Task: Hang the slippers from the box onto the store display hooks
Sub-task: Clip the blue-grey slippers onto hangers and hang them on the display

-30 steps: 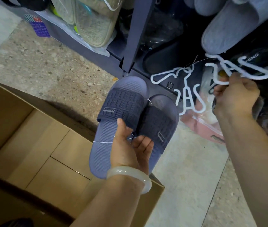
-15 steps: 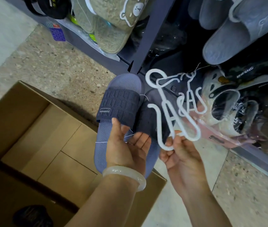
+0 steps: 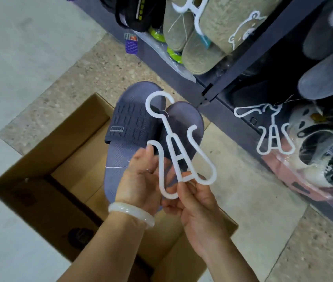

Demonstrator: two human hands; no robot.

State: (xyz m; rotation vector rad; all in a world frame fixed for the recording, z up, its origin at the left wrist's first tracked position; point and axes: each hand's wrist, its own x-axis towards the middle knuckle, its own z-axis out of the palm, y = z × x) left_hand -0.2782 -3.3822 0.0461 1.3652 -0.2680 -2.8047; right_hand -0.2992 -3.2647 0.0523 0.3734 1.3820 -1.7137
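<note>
Gripping navy slippers [image 3: 133,127], left hand [image 3: 141,180]; right hand [image 3: 194,198] pinching white hanger [image 3: 173,147]; soles hidden.

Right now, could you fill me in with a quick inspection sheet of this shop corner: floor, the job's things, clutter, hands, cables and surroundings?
Surface: speckled stone and grey tile floor; the open cardboard box stands on it.
Job's things: pair of navy slippers held above the box; white plastic hanger held in front of them, not yet fitted.
Clutter: a dark item lies low in the box; spare white hanger dangles at the rack.
Hands: left hand holds the slippers; right hand pinches the hanger's lower end.
Cables: nothing seen; only a thin tie thread on the slippers.
Surroundings: dark display rack with hanging beige slippers, grey slippers and bagged slippers.
</note>
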